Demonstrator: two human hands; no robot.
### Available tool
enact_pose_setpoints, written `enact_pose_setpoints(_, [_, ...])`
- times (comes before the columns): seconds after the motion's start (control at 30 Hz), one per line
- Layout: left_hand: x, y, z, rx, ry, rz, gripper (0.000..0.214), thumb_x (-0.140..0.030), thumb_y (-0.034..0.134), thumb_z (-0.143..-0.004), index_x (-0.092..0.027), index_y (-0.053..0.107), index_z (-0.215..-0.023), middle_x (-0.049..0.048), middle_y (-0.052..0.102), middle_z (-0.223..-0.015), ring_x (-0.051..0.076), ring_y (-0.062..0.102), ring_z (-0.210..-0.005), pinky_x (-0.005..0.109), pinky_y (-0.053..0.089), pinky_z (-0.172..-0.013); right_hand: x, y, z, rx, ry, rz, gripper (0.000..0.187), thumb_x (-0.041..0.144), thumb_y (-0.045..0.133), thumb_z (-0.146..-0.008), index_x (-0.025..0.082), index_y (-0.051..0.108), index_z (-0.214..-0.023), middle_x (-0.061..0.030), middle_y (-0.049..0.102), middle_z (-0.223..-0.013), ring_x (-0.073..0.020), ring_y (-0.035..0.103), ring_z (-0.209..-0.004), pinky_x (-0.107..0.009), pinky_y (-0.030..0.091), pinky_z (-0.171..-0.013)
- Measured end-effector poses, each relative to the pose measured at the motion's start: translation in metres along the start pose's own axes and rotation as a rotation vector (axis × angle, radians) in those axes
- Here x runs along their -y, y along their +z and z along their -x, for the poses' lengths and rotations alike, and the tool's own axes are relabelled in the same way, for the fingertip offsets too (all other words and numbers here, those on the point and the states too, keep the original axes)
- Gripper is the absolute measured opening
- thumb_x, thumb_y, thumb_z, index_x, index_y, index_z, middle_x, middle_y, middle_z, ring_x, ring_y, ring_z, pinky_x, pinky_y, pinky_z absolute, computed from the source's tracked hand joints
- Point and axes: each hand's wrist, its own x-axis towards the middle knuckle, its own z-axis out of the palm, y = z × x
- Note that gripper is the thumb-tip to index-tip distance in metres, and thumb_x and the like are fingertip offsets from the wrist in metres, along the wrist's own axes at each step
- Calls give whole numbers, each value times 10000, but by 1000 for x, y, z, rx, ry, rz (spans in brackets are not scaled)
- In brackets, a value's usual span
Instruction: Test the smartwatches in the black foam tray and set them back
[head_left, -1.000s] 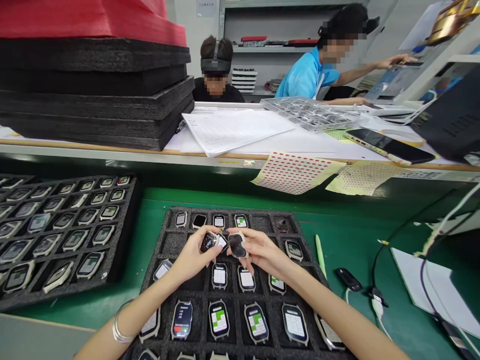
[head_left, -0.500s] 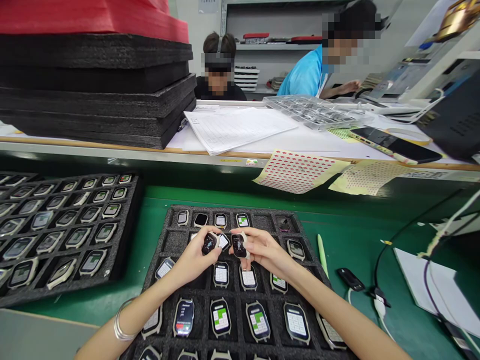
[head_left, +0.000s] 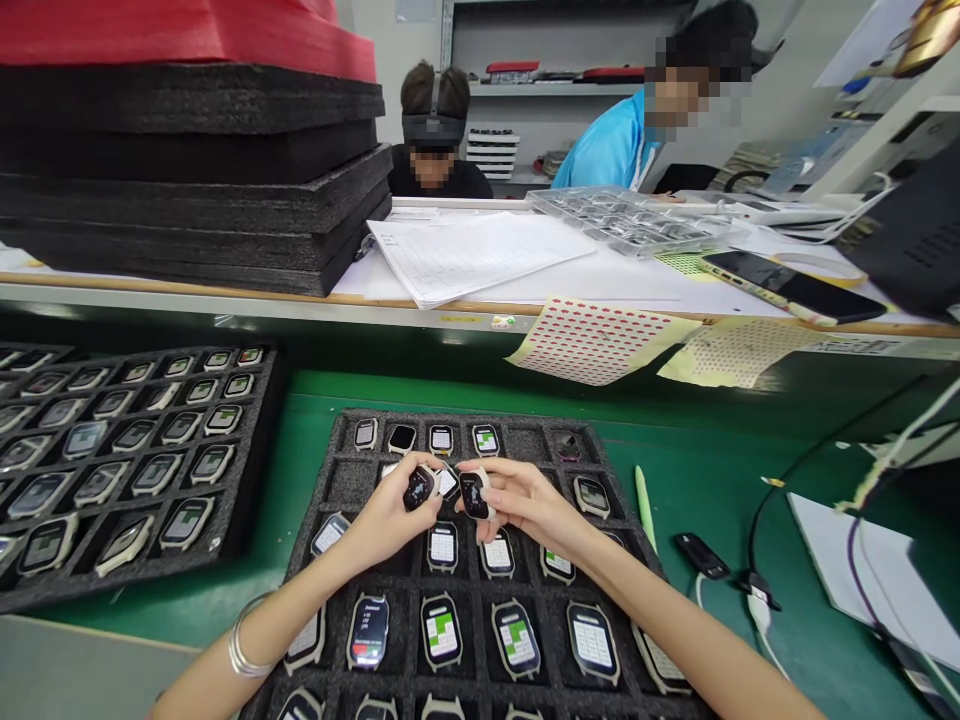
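A black foam tray (head_left: 345,490) in front of me holds rows of strapless smartwatch bodies, many with lit screens. My left hand (head_left: 386,520) pinches one watch body (head_left: 418,488) with a dark screen above the tray's second row. My right hand (head_left: 525,498) grips another watch body (head_left: 474,494), also dark-faced, close beside the first. Both hands hover over the tray's middle, their fingertips almost touching. A silver bangle (head_left: 238,648) circles my left wrist.
A second foam tray (head_left: 255,440) full of watch bodies lies at the left. A green pen (head_left: 642,503), a small black device (head_left: 697,556) and cables lie on the green mat to the right. A raised shelf carries stacked black foam (head_left: 187,190), papers, sticker sheets (head_left: 592,340) and a phone. Two people sit beyond it.
Both hands have stayed over the tray's middle. The watch body in my right hand has turned slightly and moved a little closer to the left one. A co-worker behind drew an outstretched arm back.
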Motion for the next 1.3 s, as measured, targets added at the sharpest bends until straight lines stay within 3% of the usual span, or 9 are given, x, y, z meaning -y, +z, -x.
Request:
enact_pose_setpoints(0.6, [2, -1, 0, -40, 18, -2, 276, -138, 563, -753, -205, 550, -1020, 36, 597, -989, 213, 542, -964, 313, 397, -890, 0, 3, 0, -69, -50, 4, 435, 322, 701, -804, 162, 595, -1195, -85, 699, -861, -153, 671, -566, -286, 575, -585])
enact_pose_setpoints(0.93, [3, -3, 0, -64, -30, -27, 275, -151, 550, -781, -186, 523, -1052, 26, 578, -934, 166, 548, -786, 260, 430, -685, -3, 2, 0, -62, -52, -22, 460, 301, 672, -829, 139, 551, -1242, -103, 701, -863, -159, 672, -583, -289, 565, -595])
enact_pose_setpoints(1.1, [11, 0, -2, -8, -108, 185, 432, -242, 601, -789, -206, 471, -1199, 45, 566, -981, 129, 542, -654, 244, 451, -557, -6, 1, -2, -35, 6, -106, 498, 294, 616, -863, 141, 461, -1311, -144, 686, -964, -168, 672, -660, -250, 530, -556])
enact_pose_setpoints(1.3, [3, 1, -2, 51, -195, 454, 416, -201, 571, -782, -186, 489, -1190, 66, 605, -988, 170, 609, -762, 322, 532, -693, -7, 2, -3, -63, 14, -78, 354, 253, 610, -829, 167, 533, -1163, -102, 662, -954, -141, 643, -608, -214, 494, -478])
